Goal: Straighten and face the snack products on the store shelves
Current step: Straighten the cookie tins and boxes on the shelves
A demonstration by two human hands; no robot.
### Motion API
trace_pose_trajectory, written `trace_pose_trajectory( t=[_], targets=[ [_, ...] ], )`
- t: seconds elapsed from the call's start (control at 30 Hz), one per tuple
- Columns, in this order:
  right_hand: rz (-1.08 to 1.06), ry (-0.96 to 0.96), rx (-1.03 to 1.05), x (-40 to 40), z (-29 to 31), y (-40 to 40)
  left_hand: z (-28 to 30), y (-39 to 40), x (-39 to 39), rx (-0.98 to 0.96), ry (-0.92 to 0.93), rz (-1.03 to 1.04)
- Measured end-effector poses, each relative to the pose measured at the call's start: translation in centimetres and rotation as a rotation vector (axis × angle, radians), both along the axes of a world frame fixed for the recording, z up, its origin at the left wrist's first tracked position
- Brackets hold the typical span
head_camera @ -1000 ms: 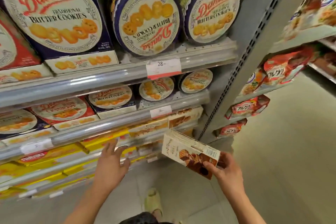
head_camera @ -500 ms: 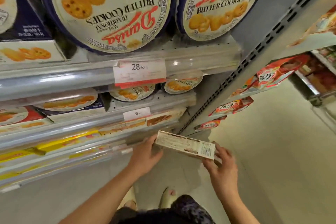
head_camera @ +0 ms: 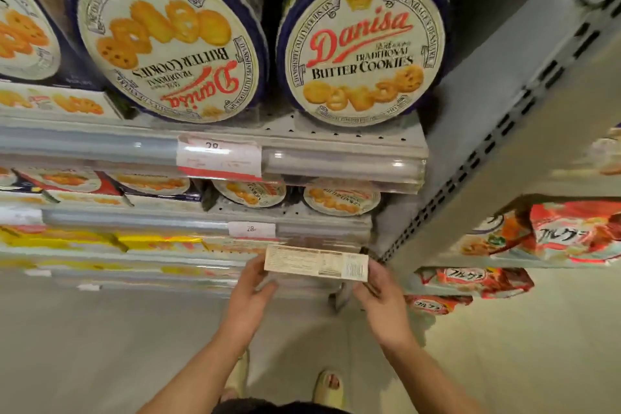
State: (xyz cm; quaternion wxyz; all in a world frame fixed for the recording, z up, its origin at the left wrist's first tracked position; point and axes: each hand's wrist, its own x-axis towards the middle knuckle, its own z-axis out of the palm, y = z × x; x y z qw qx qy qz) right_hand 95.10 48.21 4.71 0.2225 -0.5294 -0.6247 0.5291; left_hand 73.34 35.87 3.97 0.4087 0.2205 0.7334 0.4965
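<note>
From my head camera, looking down the shelf bay, I hold a flat snack box [head_camera: 316, 261] between both hands in front of the low shelf [head_camera: 188, 257] where the yellow packs [head_camera: 100, 240] lie, just left of the grey upright post [head_camera: 447, 191]. To do this step well, I judge I should keep the box level, turn it so the printed front and not this pale panel with the barcode looks out at the aisle, then slide it straight back until its face sits flush with the shelf lip and square to its neighbours. My left hand [head_camera: 250, 292] cups the left end of the box, fingers curled loosely beneath it and the thumb up at its corner. My right hand [head_camera: 383, 296] pinches the right end by the barcode, thumb on the near side; the other fingers are hidden behind the box, so I cannot tell how far they wrap. The box spans the gap between my two hands, touching both, and sits close to the shelf edge. Far above the box, one butter cookie tin [head_camera: 168, 44] stands upside down beside an upright tin [head_camera: 363, 47]; I judge that one needs turning too.
</note>
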Motion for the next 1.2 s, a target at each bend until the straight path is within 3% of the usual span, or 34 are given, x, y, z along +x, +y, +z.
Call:
trace_pose_trajectory(
  t=[0.23, 0.37, 0.5, 0.67, 0.93, 1.03, 1.2],
  targets=[
    [0.045, -0.039, -0.087, -0.9, -0.3, 2.4, -2.3, 0.2, 0.8, -0.045, -0.054, 0.099],
    [0.019, -0.066, -0.144, -1.5, -0.8, 2.7, -0.7, 1.2, 0.4, -0.109, -0.048, 0.106],
    [-0.043, -0.077, -0.169, -2.1, -0.6, 3.8, 0.7, 2.2, 0.4, -0.126, -0.016, 0.041],
    [-0.166, 0.051, -0.207, -2.4, -1.2, 4.5, 0.4, 2.5, -0.7, -0.085, -0.004, -0.041],
    [-0.249, 0.200, -0.260, -3.8, -0.6, 4.4, 0.9, 3.5, -2.5, 0.015, -0.215, -0.116],
    [-0.212, 0.164, -0.180, -4.3, -0.3, 4.7, 1.0, 3.9, -2.7, 0.007, -0.258, -0.141],
    [-0.222, 0.186, -0.246, -4.4, -1.3, 5.5, 0.6, 4.2, -2.8, -0.054, -0.142, -0.278]
  ],
)
